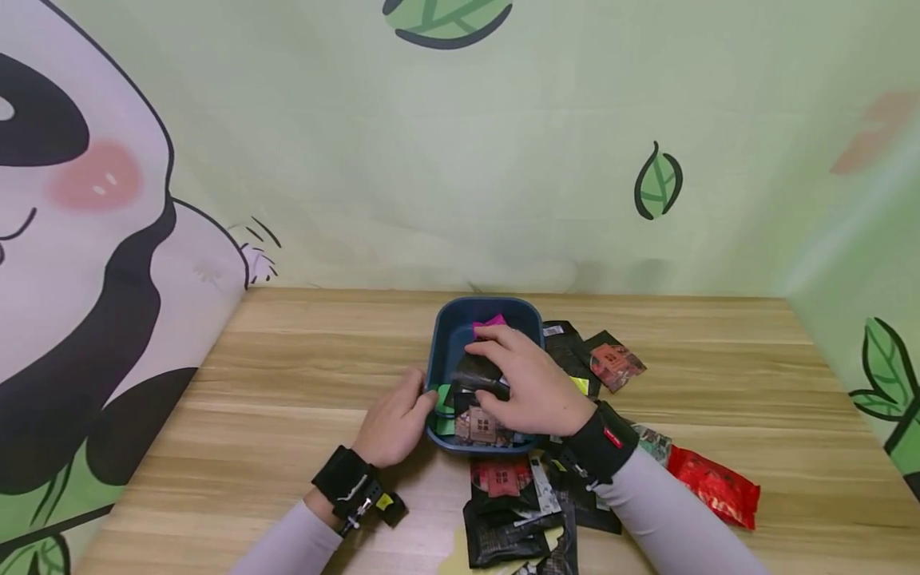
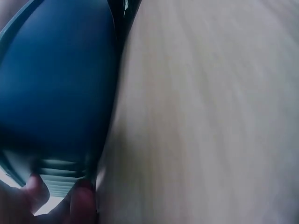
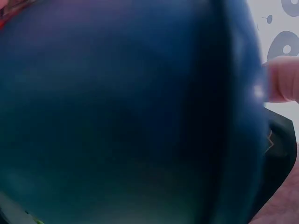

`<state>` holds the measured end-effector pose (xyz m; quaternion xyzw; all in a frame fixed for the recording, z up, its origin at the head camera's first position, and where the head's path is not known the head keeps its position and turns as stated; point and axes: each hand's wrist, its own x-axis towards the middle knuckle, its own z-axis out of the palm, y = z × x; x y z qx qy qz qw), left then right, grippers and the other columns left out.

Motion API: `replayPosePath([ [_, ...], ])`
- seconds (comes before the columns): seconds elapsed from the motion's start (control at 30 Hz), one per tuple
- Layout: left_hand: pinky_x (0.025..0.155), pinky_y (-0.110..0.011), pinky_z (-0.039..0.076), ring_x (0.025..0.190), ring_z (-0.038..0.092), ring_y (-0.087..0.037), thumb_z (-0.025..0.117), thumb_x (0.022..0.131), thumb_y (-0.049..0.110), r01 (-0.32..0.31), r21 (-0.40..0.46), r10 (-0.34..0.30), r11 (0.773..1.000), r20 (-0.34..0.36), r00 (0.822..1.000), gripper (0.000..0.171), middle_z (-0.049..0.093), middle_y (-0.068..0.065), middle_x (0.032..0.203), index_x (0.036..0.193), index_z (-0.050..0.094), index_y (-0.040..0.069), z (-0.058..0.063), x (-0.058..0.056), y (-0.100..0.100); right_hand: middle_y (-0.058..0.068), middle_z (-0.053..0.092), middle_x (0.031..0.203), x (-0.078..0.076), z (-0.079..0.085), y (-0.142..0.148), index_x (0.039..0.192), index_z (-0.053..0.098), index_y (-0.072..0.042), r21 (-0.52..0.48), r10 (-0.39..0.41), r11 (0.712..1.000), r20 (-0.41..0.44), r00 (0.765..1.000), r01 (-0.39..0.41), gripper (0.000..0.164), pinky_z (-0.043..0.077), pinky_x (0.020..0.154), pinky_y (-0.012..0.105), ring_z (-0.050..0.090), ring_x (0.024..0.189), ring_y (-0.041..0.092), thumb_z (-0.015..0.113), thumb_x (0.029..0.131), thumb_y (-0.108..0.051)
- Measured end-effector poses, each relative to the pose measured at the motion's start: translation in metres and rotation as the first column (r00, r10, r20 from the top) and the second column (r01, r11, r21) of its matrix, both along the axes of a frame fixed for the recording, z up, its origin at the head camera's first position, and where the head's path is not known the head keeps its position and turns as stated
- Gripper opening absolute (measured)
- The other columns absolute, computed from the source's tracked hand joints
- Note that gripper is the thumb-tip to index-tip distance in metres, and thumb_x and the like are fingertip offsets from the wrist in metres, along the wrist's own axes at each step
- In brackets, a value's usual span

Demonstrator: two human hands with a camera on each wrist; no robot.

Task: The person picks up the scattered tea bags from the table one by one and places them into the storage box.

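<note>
A dark blue plastic bin (image 1: 447,323) stands on the wooden table, holding several black, green and pink packets. At its left side, my left hand (image 1: 391,419) grips the wall, thumb at the rim. The left wrist view shows its fingertips (image 2: 83,200) against the ridged part of the bin (image 2: 56,84). Over the bin's contents, my right hand (image 1: 539,383) holds a black packet (image 1: 476,374) between thumb and fingers. Below it lies a black packet with a pinkish label (image 1: 481,425). In the right wrist view the bin wall (image 3: 117,107) covers most of the picture.
Several black packets (image 1: 506,537) lie piled in front of the bin, one with a red label (image 1: 503,479). Beyond my right wrist is a shiny red packet (image 1: 715,485). Right of the bin rests another red-labelled packet (image 1: 614,361). A printed backdrop (image 1: 345,184) rises behind the table.
</note>
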<state>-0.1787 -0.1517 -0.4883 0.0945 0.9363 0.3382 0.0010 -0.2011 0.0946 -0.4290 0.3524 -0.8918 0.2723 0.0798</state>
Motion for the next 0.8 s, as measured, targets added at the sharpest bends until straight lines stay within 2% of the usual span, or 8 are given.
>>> replayPosePath([
  [0.3,0.062,-0.032,0.035,0.070,0.051,-0.016,0.045,0.109,0.035,0.020,0.001,-0.020,1.000,0.019,1.000,0.025,0.049,0.002,0.074,0.089,0.055,0.023,-0.001,-0.001,-0.003,0.011,0.045,0.159,0.002,-0.001,-0.001,0.144,0.058,-0.012,0.042,0.027,0.999,0.028,0.999,-0.028,0.061,0.041,0.117,0.053,0.044,0.147,0.032,0.076,0.089,-0.032],
  [0.53,0.061,-0.030,0.036,0.067,0.052,-0.014,0.050,0.108,0.036,0.036,0.057,-0.036,0.998,0.003,0.999,0.026,0.053,0.005,0.072,0.093,0.066,0.023,-0.004,-0.004,-0.006,0.013,0.034,0.167,0.005,0.001,0.010,0.152,0.050,-0.011,0.067,0.073,0.995,0.029,0.997,-0.075,0.073,0.033,0.122,0.054,0.034,0.154,0.033,0.075,0.092,-0.044],
  [0.8,0.060,-0.029,0.037,0.066,0.054,-0.012,0.053,0.107,0.040,0.060,0.099,-0.063,0.993,0.026,0.998,0.030,0.055,0.007,0.069,0.085,0.066,0.024,-0.004,-0.005,-0.008,0.013,0.023,0.172,0.026,-0.002,0.032,0.161,0.036,-0.016,0.096,0.110,0.988,0.093,0.990,-0.119,0.093,0.032,0.119,0.063,0.024,0.158,0.038,0.072,0.089,-0.063],
])
